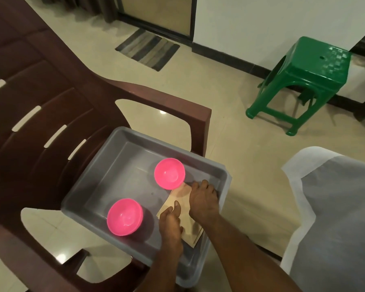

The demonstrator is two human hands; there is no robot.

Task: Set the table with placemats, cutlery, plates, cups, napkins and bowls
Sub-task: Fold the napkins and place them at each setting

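A grey plastic tub [118, 157] rests on the seat of a dark brown chair. Two pink bowls lie in it, one [169, 173] toward the far side and one [124, 216] nearer me. A small stack of tan paper napkins [181, 196] lies flat in the tub's right corner. My left hand [170, 223] presses on the near part of the stack, thumb on top. My right hand [202, 200] lies over the far part, fingers spread and curled toward the tub wall. Whether either hand has lifted a napkin I cannot tell.
The brown plastic chair [40, 102] with slotted back fills the left. A green plastic stool [303, 81] stands on the tiled floor at the right. A table corner under a white cloth [335, 207] is at the lower right. A striped doormat [148, 49] lies by the far door.
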